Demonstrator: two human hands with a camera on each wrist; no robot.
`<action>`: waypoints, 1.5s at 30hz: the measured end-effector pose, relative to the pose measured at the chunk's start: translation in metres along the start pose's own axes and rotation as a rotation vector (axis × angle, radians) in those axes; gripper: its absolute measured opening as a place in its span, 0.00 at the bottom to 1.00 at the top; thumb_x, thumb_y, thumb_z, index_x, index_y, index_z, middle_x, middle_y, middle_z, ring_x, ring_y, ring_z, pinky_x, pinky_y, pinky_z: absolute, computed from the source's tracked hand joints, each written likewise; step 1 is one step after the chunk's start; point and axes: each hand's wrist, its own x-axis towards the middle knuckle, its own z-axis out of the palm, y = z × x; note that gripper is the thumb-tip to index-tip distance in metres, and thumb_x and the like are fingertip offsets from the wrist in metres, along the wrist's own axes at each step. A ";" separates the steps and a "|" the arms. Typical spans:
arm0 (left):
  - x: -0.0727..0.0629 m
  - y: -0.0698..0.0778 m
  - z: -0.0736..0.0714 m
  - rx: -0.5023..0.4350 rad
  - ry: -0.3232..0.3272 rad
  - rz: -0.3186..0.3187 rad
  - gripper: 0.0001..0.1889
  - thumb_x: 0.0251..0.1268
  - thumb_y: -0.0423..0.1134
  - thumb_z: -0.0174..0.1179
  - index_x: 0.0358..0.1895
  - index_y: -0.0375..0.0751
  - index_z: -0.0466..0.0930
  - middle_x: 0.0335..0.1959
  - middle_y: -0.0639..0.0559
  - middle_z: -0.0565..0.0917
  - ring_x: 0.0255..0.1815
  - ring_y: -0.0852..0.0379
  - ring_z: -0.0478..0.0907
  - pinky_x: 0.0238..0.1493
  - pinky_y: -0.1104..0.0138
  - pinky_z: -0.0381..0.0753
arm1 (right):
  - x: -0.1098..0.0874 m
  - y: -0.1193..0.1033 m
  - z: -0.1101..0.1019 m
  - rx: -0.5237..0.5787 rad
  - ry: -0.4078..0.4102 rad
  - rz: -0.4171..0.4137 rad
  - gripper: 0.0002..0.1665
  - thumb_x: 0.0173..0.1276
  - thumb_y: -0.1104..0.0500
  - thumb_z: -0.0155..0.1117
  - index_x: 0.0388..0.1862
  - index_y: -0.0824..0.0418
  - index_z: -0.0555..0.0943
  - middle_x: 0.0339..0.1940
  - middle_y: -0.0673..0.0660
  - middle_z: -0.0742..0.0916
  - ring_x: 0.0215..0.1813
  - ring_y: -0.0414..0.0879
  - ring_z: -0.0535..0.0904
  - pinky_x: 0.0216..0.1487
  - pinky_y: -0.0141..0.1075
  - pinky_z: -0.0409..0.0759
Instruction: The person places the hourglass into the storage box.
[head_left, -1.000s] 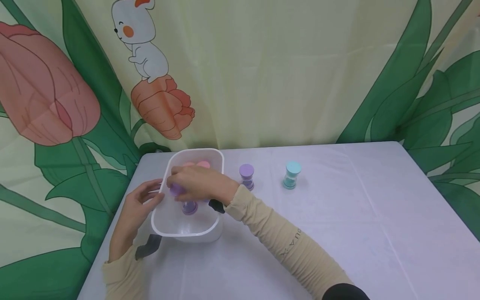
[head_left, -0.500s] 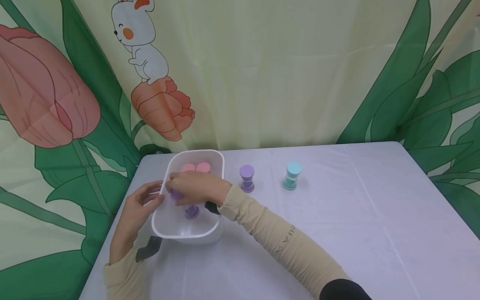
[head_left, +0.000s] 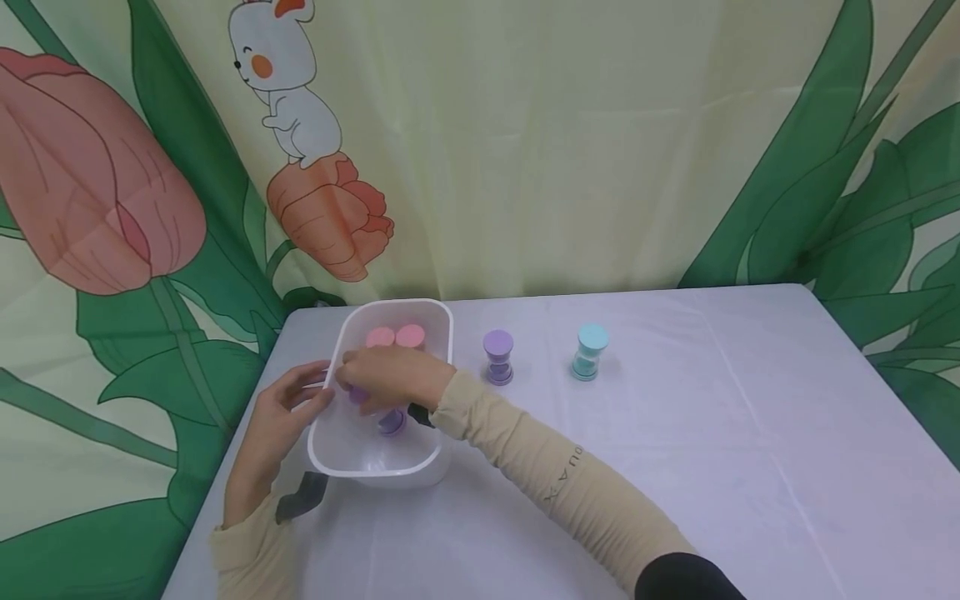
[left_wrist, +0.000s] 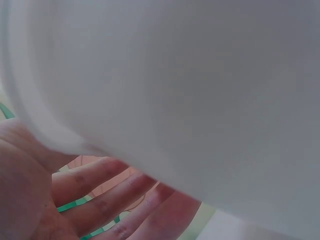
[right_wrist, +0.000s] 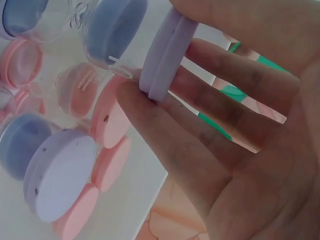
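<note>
My right hand [head_left: 393, 375] reaches into a white plastic bin [head_left: 375, 472] and pinches a purple hourglass [right_wrist: 167, 55] by its cap. In the head view that hourglass leans, with its base toward the right. Another purple hourglass [right_wrist: 60, 175] stands beside several pink-capped hourglasses [right_wrist: 112, 112] in the right wrist view. Two pink caps [head_left: 410, 336] show at the bin's far end in the head view. My left hand [head_left: 277, 425] rests against the bin's left side, fingers extended along the outer wall in the left wrist view.
On the white-covered table [head_left: 637, 483], right of the bin, stand a purple hourglass [head_left: 498, 357] and a teal hourglass [head_left: 589, 352]. A patterned curtain [head_left: 562, 150] hangs behind the table's back edge.
My right hand has shifted slightly nearer and deeper in the bin, with the purple hourglass, uncovering more of the pink caps. My left hand stays against the bin.
</note>
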 end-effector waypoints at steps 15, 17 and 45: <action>0.001 0.000 0.001 0.006 0.004 0.027 0.30 0.70 0.51 0.61 0.70 0.42 0.69 0.67 0.44 0.74 0.62 0.45 0.75 0.57 0.47 0.80 | 0.008 -0.002 0.008 -0.040 0.002 -0.033 0.21 0.60 0.56 0.76 0.53 0.51 0.83 0.48 0.45 0.84 0.46 0.36 0.79 0.49 0.26 0.80; 0.001 0.000 0.001 0.004 0.005 0.023 0.30 0.70 0.52 0.61 0.70 0.42 0.68 0.67 0.43 0.74 0.63 0.43 0.75 0.58 0.46 0.79 | 0.008 -0.002 0.008 -0.041 -0.002 -0.027 0.21 0.60 0.56 0.76 0.53 0.50 0.84 0.46 0.44 0.84 0.45 0.36 0.79 0.47 0.26 0.80; -0.001 0.001 0.002 0.019 0.012 0.016 0.30 0.71 0.50 0.60 0.71 0.42 0.68 0.67 0.42 0.74 0.59 0.53 0.76 0.58 0.46 0.79 | -0.021 0.012 -0.016 0.010 0.054 -0.024 0.19 0.66 0.53 0.71 0.55 0.52 0.84 0.51 0.48 0.85 0.47 0.38 0.79 0.47 0.27 0.78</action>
